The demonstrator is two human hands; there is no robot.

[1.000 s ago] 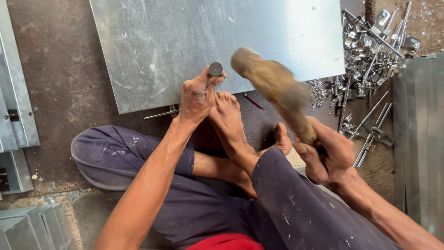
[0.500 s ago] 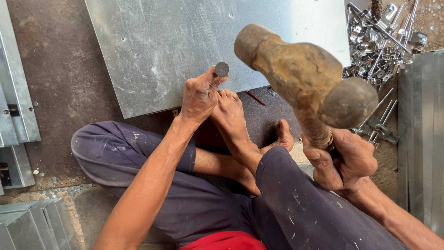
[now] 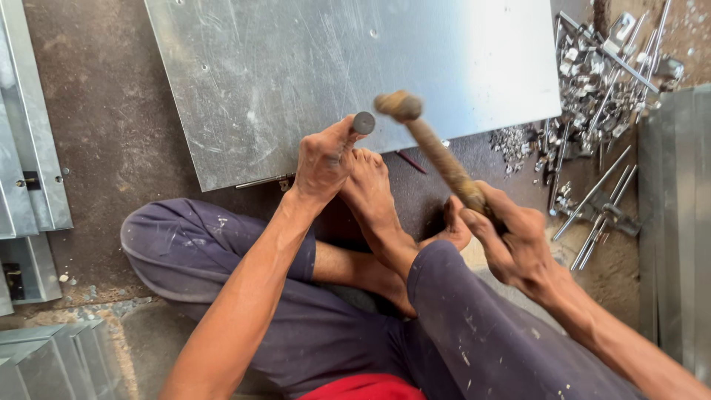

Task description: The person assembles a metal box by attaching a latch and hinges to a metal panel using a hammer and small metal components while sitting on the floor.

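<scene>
left hand (image 3: 324, 159): clenched around a metal punch (image 3: 362, 124), thumb and fingers wrapped on its shaft, only the round flat head showing above the fist
punch position: upright at the near edge of the sheet, head just left of the hammer's head
right hand (image 3: 511, 238): gripping the lower end of the handle, fingers closed tight
hammer (image 3: 429, 148): wooden handle slanting up and left from the fist, worn rusty head (image 3: 398, 105) hanging just beside the punch head; whether they touch, cannot tell
metal sheet (image 3: 311, 59): large, grey, scratched, flat on the floor, near edge under the left hand
bare foot (image 3: 368, 185): toes resting by the sheet's edge, just beside the left hand
legs: crossed, in dark blue trousers with paint specks
hardware pile (image 3: 600, 81): shiny rods, brackets and small fittings heaped to the right of the sheet
folded metal channels (image 3: 33, 148): lying along the left side of the floor
floor: dark, dusty concrete
</scene>
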